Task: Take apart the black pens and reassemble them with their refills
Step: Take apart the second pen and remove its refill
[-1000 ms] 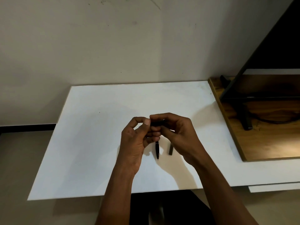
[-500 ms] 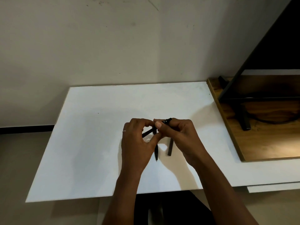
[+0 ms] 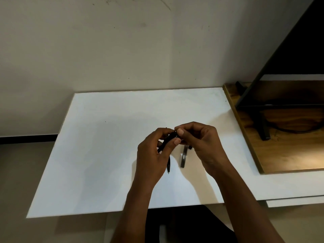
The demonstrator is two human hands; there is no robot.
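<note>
Both hands meet above the middle of the white table [image 3: 108, 155]. My left hand [image 3: 152, 155] grips a black pen barrel [image 3: 166, 142] that slants up to the right. My right hand [image 3: 201, 144] pinches the barrel's upper end between thumb and forefinger; what sits at that end is hidden by the fingers. On the table below the hands lie a second black pen piece [image 3: 168, 164], partly hidden by my left hand, and a dark grey pen part [image 3: 183, 157] to its right.
A wooden board [image 3: 289, 155] lies on the table's right side with a black metal stand [image 3: 263, 127] and a dark cable on it. A pale wall rises behind the table. The table's front edge is just beyond my forearms.
The hands have shifted slightly right and up. The held barrel now shows as a slanted black piece in my left hand, with my right fingers at its top end.
</note>
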